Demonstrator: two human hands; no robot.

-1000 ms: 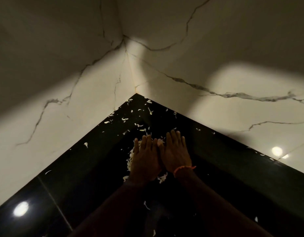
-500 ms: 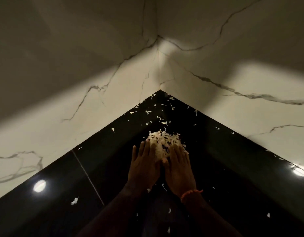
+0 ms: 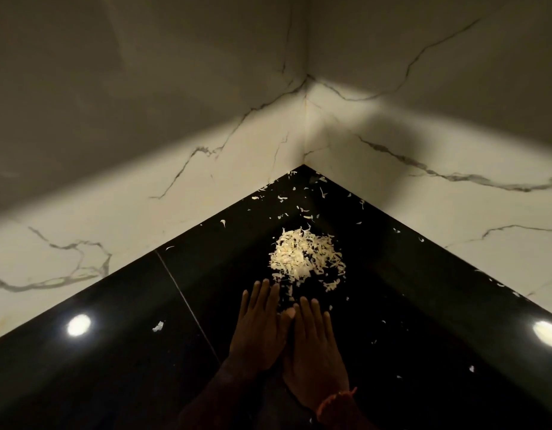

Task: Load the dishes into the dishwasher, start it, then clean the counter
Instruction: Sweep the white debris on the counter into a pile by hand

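Pile of pale shreds (image 3: pixel 305 257) is sitting on the black table (image 3: pixel 113 352), partway between the wall corner and the hands, lit brighter than anything else. It's lying straight ahead of the fingertips, just beyond them, slightly twd the right-hand side. Roughly round heap, no clear long axis. Loose shreds (image 3: pixel 299 197) are scattered further back, right into the corner, w/ a few stray bits on either side nearer the person.

Left hand (image 3: pixel 259 330) & right hand (image 3: pixel 315 346) are lying side by side, palms down, fingers straight and together, holding nothing. Inner edges are touching or nearly so, forming a wedge pointing at the pile. Left fingertips are reaching a bit further fwd, almost at the pile's near-left fringe; right ones are a little short of it. Can't tell if palms are pressing on the table or hovering just over it. Orange band (image 3: pixel 336 398) is sitting on the right wrist.

Judging by the layout: counter-cleaning stage, gathering debris. Scooping likely needs both hands going around the heap, since it's dead ahead.

Marble walls (image 3: pixel 175 150) are meeting behind; two ceiling-light reflections are showing on the table.
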